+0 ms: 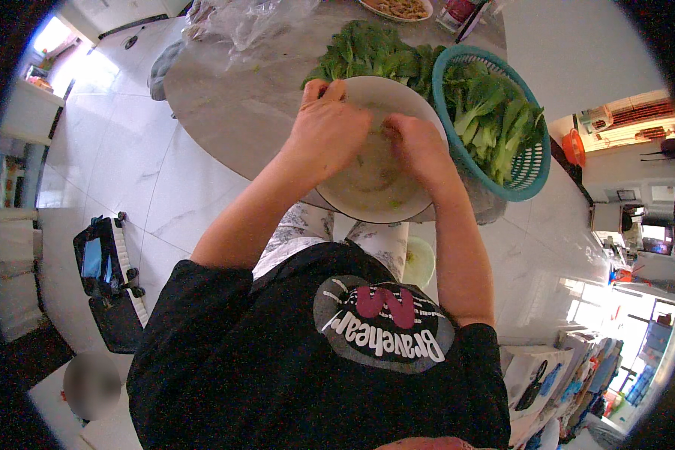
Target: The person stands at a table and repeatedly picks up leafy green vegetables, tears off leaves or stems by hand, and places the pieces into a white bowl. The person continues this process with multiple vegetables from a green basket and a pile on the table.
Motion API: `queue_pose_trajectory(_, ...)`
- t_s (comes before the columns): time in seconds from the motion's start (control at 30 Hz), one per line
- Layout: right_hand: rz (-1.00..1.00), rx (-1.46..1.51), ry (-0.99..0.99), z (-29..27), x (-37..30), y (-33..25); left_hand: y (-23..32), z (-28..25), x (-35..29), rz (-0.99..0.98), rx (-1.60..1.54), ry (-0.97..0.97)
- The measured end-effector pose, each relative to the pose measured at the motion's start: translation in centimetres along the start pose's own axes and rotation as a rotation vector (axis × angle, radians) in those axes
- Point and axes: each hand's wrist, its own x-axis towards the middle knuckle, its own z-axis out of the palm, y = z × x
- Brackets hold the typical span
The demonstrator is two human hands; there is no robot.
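Note:
A wide pale bowl [375, 201] stands at the table's near edge, with small green bits inside it. Over its left side is my left hand [328, 127], fingers curled, some of them near the rim. My right hand [418, 146] reaches into the bowl from the right, its fingers bent together. Whatever the fingers of either hand hold is hidden or too small to name. Leafy greens [371, 54] lie on the table just beyond the bowl. To the right, a teal plastic basket [444, 124] holds more leafy greens [491, 112] with pale stems.
The grey table [232, 105] has a rounded left edge. Crumpled clear plastic [236, 26] lies at its far left, and a plate of food [401, 9] at the far side. A pale green tub [420, 264] is below the table by my legs. A black case-like object [105, 259] is on the tiled floor.

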Motion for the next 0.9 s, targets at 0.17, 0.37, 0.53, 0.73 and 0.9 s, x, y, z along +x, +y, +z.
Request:
queue_pose_trajectory(0.17, 0.083, -0.184, -0.151, -0.3, -0.1, -0.7, -0.2, -0.7, -1.0, -0.005, 0.094, -0.035)
queue_pose_trajectory(0.37, 0.001, -0.206, -0.187, -0.5, -0.3, -0.9, -0.1, -0.8, -0.3, 0.003, 0.137, -0.190)
queue_pose_trajectory(0.53, -0.007, -0.137, -0.164, -1.2, -0.2, -1.5, -0.4, -0.1, -0.4, -0.115, -0.128, -0.083)
queue_pose_trajectory(0.73, 0.144, 0.570, 0.157, -2.2, -0.1, -1.1, -1.3, -0.5, -1.6, -0.089, -0.252, 0.108)
queue_pose_trajectory(0.9, 0.305, 0.859, 0.275, -3.3, -1.1, -2.1, -0.8, -1.8, -1.5, -0.254, -0.431, 0.040)
